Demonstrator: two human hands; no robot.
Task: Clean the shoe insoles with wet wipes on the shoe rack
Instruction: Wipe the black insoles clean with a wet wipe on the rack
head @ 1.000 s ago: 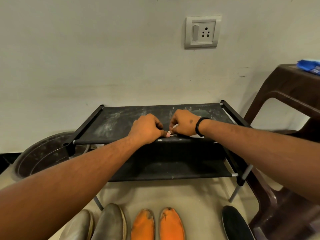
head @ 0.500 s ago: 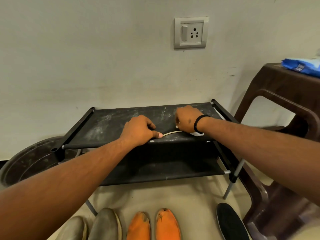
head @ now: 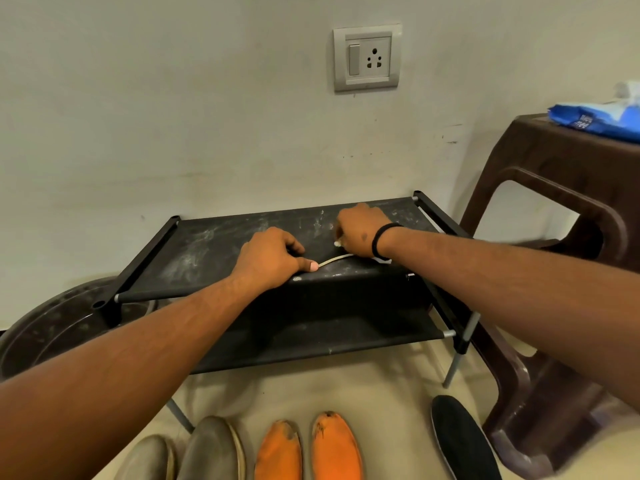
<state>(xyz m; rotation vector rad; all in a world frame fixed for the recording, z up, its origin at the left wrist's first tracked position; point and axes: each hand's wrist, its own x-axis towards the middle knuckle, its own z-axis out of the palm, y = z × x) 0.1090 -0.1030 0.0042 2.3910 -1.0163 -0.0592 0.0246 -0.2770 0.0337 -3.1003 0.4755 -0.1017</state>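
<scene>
- Black fabric rack [head: 214, 251], top shelf dusty with pale smears, against a white wall.
- On that shelf near the front edge: a black insole, seen as a thin pale edge [head: 334, 260], running between both hands.
- Left hand [head: 273, 259]: grip narrow, fingers curled, thumb pressed on the insole's left end.
- Right hand [head: 360, 232]: fingers curled down onto the insole's right end, a white wipe [head: 382, 260] peeking out beneath the wrist; black band [head: 379, 239] around that wrist.
- Whether the right grip pinches the wipe, the insole or both: cannot tell.
- On the floor before the rack, left to right: two grey insoles [head: 211, 452], two orange insoles [head: 304, 452], one black insole [head: 460, 438] well apart to the right.
- Brown plastic stool [head: 561, 188] beside the rack on the right, blue wipes pack [head: 599, 121] on top.
- Dark round basin [head: 59, 330] on the floor left of the rack.
- Switch and socket plate [head: 367, 58] on the wall above.
</scene>
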